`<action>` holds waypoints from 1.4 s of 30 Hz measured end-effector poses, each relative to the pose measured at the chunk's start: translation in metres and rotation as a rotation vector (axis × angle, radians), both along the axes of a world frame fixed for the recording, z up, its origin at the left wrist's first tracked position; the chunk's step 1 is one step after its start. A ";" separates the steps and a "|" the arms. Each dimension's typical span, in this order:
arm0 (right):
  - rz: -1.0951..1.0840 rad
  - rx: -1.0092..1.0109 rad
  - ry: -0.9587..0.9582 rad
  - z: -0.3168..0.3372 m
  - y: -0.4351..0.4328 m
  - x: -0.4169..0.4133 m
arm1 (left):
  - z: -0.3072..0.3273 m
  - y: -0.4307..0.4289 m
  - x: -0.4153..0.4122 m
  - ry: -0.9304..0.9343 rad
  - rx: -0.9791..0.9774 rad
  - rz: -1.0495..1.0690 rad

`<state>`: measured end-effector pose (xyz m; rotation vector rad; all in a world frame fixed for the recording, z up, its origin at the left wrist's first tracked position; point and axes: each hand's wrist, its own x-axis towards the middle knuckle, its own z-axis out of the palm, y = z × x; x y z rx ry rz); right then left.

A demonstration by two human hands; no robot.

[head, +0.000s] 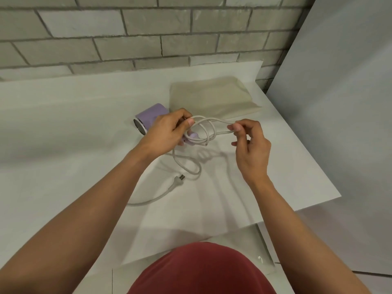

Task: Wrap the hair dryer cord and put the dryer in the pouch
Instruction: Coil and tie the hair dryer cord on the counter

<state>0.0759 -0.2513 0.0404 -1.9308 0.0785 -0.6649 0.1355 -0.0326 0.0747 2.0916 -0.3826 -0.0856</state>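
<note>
from the head view, my left grip (167, 132) curls round the handle of the lilac hair dryer (148, 118), thumb pinning loops of the pale cord (203, 128). my right grip (250, 143) pinches a loop's far end between thumb and forefinger. slack cord trails over the white table (63, 124) to the plug (180, 177). the beige pouch (212, 96) lies flat just behind the dryer.

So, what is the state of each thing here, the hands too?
dryer: on its side by the pouch, handle gripped.
cord: partly looped, the rest loose on the table.
plug: lies free on the table.
pouch: lies flat, dryer not inside.
left hand: grips dryer handle and loops.
right hand: pinches a loop.
</note>
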 end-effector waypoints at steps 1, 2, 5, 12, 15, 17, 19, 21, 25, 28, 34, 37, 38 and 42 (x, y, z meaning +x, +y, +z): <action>0.000 0.018 0.058 0.002 -0.002 0.001 | -0.001 0.000 -0.001 0.029 -0.028 -0.004; -0.004 -0.010 0.100 0.003 -0.004 0.003 | -0.001 -0.002 -0.003 0.049 -0.054 -0.008; 0.005 -0.275 0.032 0.009 -0.007 0.004 | -0.001 -0.006 -0.006 0.059 -0.059 -0.006; 0.155 -0.983 -0.274 0.031 0.007 0.021 | 0.006 -0.011 -0.012 0.030 -0.033 -0.049; 0.142 -0.984 -0.307 0.034 0.003 0.025 | 0.009 -0.008 -0.014 0.082 -0.111 -0.050; 0.098 -0.889 -0.305 0.036 -0.001 0.022 | 0.010 -0.005 -0.016 0.119 -0.162 -0.037; 0.041 -0.671 -0.305 0.038 -0.005 0.021 | 0.009 0.000 -0.018 0.136 -0.194 -0.015; 0.021 -0.431 -0.303 0.042 -0.008 0.020 | 0.007 0.002 -0.020 0.164 -0.228 0.005; -0.041 -0.173 -0.231 0.046 -0.006 0.013 | 0.007 -0.001 -0.023 0.197 -0.236 0.010; -0.093 -0.076 -0.132 0.045 -0.014 0.016 | 0.010 -0.001 -0.022 0.211 -0.258 0.015; 0.006 -0.731 -0.067 0.047 -0.021 0.011 | 0.013 -0.004 -0.022 0.201 -0.239 0.034; 0.057 -0.989 -0.226 0.054 -0.009 0.010 | 0.013 -0.003 -0.022 0.212 -0.248 0.031; 0.039 -1.031 -0.241 0.056 -0.008 0.011 | 0.013 -0.003 -0.023 0.216 -0.257 0.032; 0.133 -1.175 -0.214 0.068 -0.007 0.010 | 0.014 0.000 -0.024 0.204 -0.254 0.018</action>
